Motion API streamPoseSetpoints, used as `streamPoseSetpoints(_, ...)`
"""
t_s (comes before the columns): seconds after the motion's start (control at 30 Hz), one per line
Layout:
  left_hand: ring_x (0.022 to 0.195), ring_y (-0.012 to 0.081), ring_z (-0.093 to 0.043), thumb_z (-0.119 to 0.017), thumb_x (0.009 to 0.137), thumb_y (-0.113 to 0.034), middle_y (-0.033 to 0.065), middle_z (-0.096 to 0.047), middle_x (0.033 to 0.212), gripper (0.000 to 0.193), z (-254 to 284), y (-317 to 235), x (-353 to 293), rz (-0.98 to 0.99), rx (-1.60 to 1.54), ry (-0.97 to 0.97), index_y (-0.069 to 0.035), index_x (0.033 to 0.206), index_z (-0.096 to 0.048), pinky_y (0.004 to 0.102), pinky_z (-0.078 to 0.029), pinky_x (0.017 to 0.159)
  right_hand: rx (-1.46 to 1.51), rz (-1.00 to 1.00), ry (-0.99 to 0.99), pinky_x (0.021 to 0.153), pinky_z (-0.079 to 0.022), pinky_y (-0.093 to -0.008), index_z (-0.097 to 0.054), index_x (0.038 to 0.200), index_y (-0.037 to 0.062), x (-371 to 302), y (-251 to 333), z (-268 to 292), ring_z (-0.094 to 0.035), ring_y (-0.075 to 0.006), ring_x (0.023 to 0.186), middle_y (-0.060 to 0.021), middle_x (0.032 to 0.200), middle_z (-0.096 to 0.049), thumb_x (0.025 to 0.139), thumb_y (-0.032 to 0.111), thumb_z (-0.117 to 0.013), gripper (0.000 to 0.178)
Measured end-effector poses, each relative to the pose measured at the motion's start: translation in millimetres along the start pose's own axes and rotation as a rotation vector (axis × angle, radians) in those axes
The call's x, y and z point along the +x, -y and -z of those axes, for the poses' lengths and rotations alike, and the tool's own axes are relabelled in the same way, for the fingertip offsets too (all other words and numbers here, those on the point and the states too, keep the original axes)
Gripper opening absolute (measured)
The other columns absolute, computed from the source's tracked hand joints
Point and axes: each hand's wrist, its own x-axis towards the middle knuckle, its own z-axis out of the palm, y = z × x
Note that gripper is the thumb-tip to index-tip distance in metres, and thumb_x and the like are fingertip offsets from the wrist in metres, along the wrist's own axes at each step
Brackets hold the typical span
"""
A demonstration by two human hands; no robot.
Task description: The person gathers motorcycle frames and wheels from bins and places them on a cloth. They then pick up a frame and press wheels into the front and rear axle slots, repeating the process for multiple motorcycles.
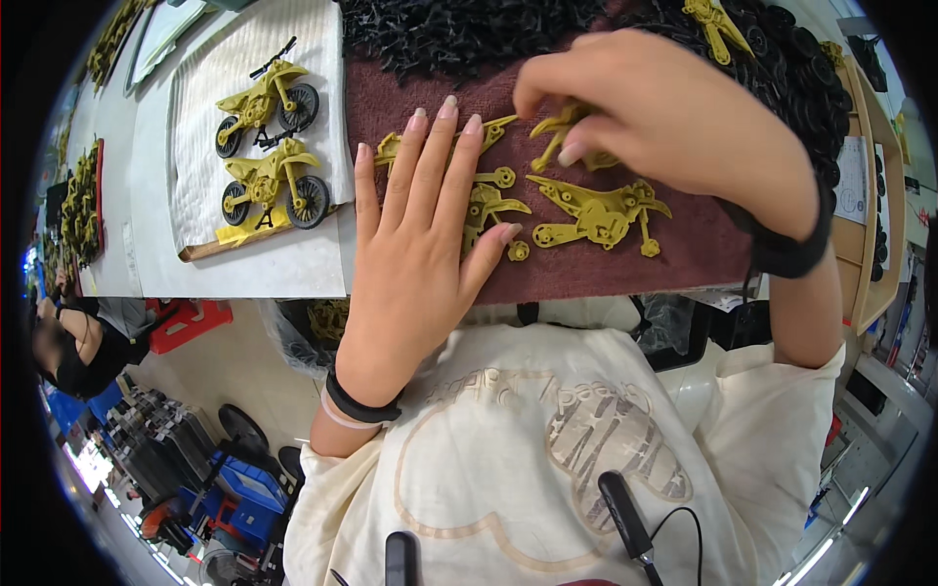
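My left hand (415,215) lies flat with its fingers stretched out, over yellow toy motorcycle body parts that it partly hides. My right hand (645,112) is curled, thumb and fingers closed around a yellow motorcycle body (557,125) at the far side of the maroon cloth (557,283). Much of that piece is hidden by the hand. Just nearer to me, a wheelless yellow motorcycle body (596,215) rests on the cloth. Beside my left thumb another yellow body (496,207) shows in part.
On the left, two assembled toy motorcycles (264,107) with black wheels sit on a white padded board (195,166). A heap of small black parts (459,34) covers the far edge, and black wheels (806,88) are piled at the right. Another person (73,342) is at far left.
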Motion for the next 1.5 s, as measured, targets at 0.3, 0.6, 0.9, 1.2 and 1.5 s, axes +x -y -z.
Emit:
streamPoseSetpoints(0.3, 0.147, 0.0328, -0.029, -0.067, 0.089, -0.034, 0.0146, -0.036, 0.157, 0.072, -4, 2, 1, -0.011, -0.088, -0.055, -0.007, 0.150, -0.039, 0.0516, -0.012, 0.122, 0.075, 0.053, -0.267, 0.085, -0.051, -0.0386, -0.057, 0.108, 0.0023, -30, -3, -15, -0.061, -0.0332, 0.098, -0.0109, 0.108, -0.056, 0.073, 0.002, -0.073, 0.038)
streamPoseSetpoints(0.6, 0.148, 0.0312, -0.027, -0.062, 0.090, -0.044, 0.0104, -0.032, 0.160, 0.072, 1, 3, 2, -0.045, -0.046, 0.023, -0.015, 0.152, -0.040, 0.0528, -0.011, 0.121, 0.033, -0.345, -0.426, 0.076, -0.049, -0.0405, -0.064, 0.100, 0.0034, -87, 39, -60, -0.058, -0.0298, 0.088, -0.0098, 0.097, -0.054, 0.073, 0.008, -0.077, 0.030)
streamPoseSetpoints(0.9, 0.150, 0.0331, -0.023, -0.061, 0.089, -0.049, 0.0131, -0.029, 0.161, 0.078, 13, 3, 1, -0.008, -0.053, 0.075, -0.013, 0.153, -0.038, 0.0526, -0.009, 0.122, -0.019, -0.194, -0.510, 0.078, -0.050, -0.0399, -0.066, 0.100, 0.0065, -86, 31, -51, -0.060, -0.0278, 0.091, -0.0073, 0.102, -0.057, 0.071, 0.012, -0.078, 0.032)
streamPoseSetpoints(1.2, 0.141, 0.0409, -0.036, -0.076, 0.083, -0.024, 0.0181, -0.038, 0.153, 0.061, 73, -2, 16, -0.156, -0.118, -0.047, -0.010, 0.138, -0.054, 0.0506, -0.034, 0.113, -0.384, -0.270, -0.825, 0.089, -0.049, -0.0425, -0.055, 0.126, 0.0101, -65, -112, 24, -0.060, -0.0353, 0.107, -0.0133, 0.113, -0.063, 0.084, 0.031, -0.073, 0.050)
streamPoseSetpoints(1.5, 0.127, 0.0379, -0.053, -0.075, 0.081, -0.006, 0.0192, -0.051, 0.141, 0.049, 66, -37, 30, -0.320, -0.531, 0.012, -0.004, 0.128, -0.061, 0.0424, -0.045, 0.103, -0.402, -0.277, -0.820, 0.086, -0.050, -0.0441, -0.055, 0.122, 0.0127, -34, -108, 19, -0.062, -0.0332, 0.099, -0.0117, 0.100, -0.063, 0.079, 0.013, -0.073, 0.047)
